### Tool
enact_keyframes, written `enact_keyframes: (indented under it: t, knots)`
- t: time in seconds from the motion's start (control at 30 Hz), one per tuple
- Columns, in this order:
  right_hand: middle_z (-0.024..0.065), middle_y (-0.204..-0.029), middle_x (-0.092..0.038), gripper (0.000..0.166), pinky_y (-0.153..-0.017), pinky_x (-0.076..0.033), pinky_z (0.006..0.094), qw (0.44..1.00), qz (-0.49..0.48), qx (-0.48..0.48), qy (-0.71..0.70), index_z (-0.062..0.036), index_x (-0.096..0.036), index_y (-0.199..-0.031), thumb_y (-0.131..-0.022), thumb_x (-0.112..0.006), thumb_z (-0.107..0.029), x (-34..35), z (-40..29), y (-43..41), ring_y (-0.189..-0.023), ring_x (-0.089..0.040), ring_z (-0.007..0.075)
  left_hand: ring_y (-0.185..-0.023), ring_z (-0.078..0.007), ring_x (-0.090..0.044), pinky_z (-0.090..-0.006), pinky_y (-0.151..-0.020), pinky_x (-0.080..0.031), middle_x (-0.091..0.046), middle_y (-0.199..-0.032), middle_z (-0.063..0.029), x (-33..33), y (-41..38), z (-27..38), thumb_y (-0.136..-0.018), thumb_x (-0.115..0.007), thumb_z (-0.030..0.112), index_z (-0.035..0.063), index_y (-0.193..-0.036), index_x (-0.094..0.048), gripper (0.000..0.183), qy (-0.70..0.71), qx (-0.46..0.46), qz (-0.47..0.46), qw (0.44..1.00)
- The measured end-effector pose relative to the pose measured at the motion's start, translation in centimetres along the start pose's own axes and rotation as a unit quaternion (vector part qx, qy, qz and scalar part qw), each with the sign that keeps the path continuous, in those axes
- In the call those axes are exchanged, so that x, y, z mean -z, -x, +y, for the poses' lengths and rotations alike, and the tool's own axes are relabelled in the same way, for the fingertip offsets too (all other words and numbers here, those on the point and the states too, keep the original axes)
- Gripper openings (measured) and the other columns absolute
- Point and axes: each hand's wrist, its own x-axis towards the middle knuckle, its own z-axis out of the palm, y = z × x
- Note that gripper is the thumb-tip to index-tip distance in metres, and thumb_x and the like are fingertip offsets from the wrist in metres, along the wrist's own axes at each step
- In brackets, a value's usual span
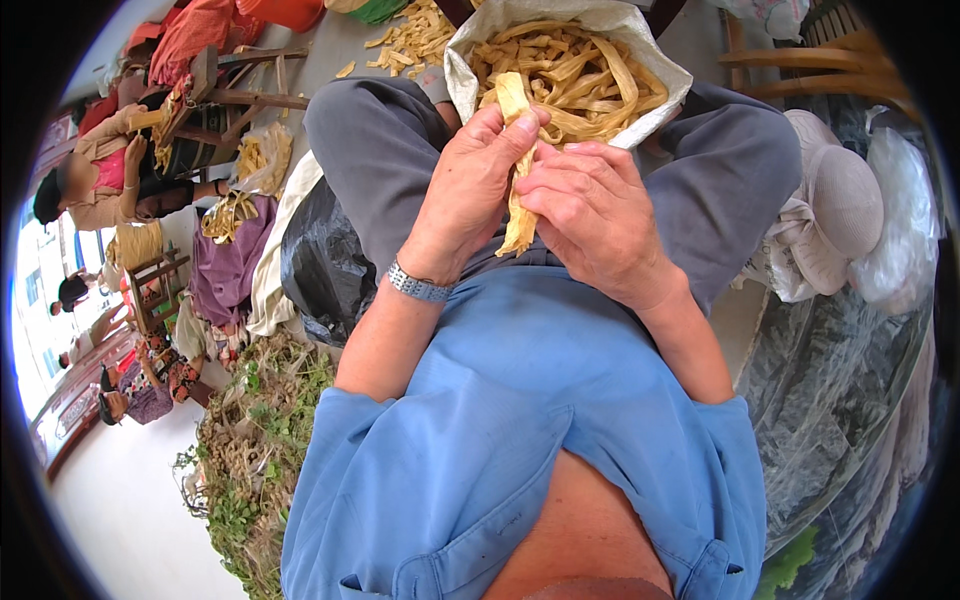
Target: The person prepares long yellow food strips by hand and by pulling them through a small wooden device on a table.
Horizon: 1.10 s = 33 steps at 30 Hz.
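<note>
My left hand (480,169), with a metal-banded watch on its wrist, pinches a pale-yellow dried strip (511,94) between thumb and fingers. The strip's broad end sticks up past the thumb, and its wrinkled lower end hangs toward my lap. Lower on the same strip, the fingers of my right hand (596,217) close around it; part of the strip is hidden behind them. Just beyond both hands, between my knees, stands a white woven sack (664,82) with its rim rolled outward. It holds many similar yellow-brown strips (570,75), long and curled.
Short yellow pieces (420,34) lie on the floor beyond the sack. A wooden bench (255,97) and a seated person (105,176) are at left. Beside me lie a black plastic bag (322,262) and a leafy plant heap (255,450). A hat (844,199) rests at right near plastic sheeting (825,375).
</note>
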Motion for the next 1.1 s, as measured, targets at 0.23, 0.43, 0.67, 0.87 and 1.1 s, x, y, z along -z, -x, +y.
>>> enact_keyframes:
  t: [0.23, 0.43, 0.67, 0.87, 1.1]
  knots:
    - [0.0008, -0.093, -0.066, 0.041, -0.088, -0.049, 0.0378, 0.999, -0.034, 0.01, -0.037, -0.0136, -0.066, -0.111, -0.073, -0.079, -0.005, -0.9, 0.2, -0.2, -0.091, -0.064, 0.0227, -0.1, -0.0161, -0.068, -0.0277, -0.088, -0.055, -0.068, -0.11, -0.0104, 0.6, 0.1, -1.4, -0.103, -0.057, 0.02, 0.0002, -0.125, -0.058, 0.03, 0.032, 0.042, 0.0, 0.999]
    - [0.0006, -0.088, -0.066, 0.029, -0.08, -0.05, 0.0363, 0.994, -0.001, -0.008, -0.113, -0.0123, -0.075, -0.101, -0.073, -0.079, -0.006, -0.8, 0.4, -1.0, -0.085, -0.063, 0.0209, -0.098, -0.0143, -0.064, -0.0272, -0.083, -0.053, -0.065, -0.111, -0.0086, -1.6, 1.6, 0.2, -0.103, -0.057, 0.022, 0.0016, -0.13, -0.054, 0.034, 0.027, 0.03, 0.004, 0.999]
    - [0.0075, -0.086, -0.067, 0.024, -0.076, -0.049, 0.0367, 0.978, 0.022, -0.096, -0.185, -0.004, -0.071, -0.099, -0.077, -0.081, -0.009, 0.0, 1.1, -2.7, -0.083, -0.063, 0.0265, -0.064, -0.0111, -0.058, -0.0272, -0.058, -0.05, -0.061, -0.083, -0.0031, 0.8, 1.1, 0.2, -0.102, -0.06, 0.034, 0.0044, -0.126, -0.056, 0.039, 0.036, 0.134, -0.135, 0.981]
    - [0.0107, -0.097, -0.069, 0.015, -0.082, -0.048, 0.0405, 0.995, -0.013, -0.095, 0.028, -0.0023, -0.068, -0.091, -0.089, -0.07, -0.017, -0.8, 1.2, -3.0, -0.093, -0.064, 0.03, -0.063, -0.0128, -0.06, -0.0268, -0.061, -0.051, -0.066, -0.082, -0.0065, -0.4, 2.1, 1.3, -0.093, -0.054, 0.009, -0.0023, -0.094, -0.068, 0.019, -0.23, 0.108, -0.136, 0.957]
    - [0.0145, -0.076, -0.06, 0.017, -0.069, -0.046, 0.0453, 0.97, -0.119, -0.211, 0.007, -0.0032, -0.059, -0.083, -0.096, -0.058, -0.014, -1.6, 0.1, -0.8, -0.073, -0.06, 0.0348, -0.06, -0.0167, -0.063, -0.0334, -0.059, -0.05, -0.064, -0.063, -0.0103, 1.7, 1.2, 1.6, -0.087, -0.058, 0.009, -0.0023, -0.086, -0.067, 0.015, -0.473, 0.129, -0.208, 0.847]
